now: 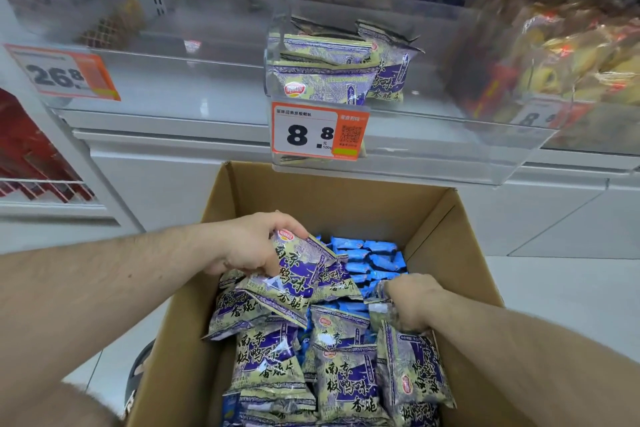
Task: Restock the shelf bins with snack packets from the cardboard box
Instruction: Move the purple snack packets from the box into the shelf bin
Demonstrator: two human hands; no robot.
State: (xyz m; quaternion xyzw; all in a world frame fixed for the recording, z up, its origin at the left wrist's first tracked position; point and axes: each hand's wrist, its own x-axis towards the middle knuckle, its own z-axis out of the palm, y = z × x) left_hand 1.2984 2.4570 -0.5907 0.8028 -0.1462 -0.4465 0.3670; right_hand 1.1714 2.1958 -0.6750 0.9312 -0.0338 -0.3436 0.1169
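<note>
In the upper part of the frame a white shelf (166,121) carries clear plastic bins (398,163). The middle bin holds a few purple snack packets (325,80). In the lower part, a cardboard box (346,198) stands on the pale tiled floor (571,291).

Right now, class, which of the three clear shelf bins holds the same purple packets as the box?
The middle bin, behind the 8.8 price tag. Its purple packets match; the right bin holds orange-yellow packs.
</note>
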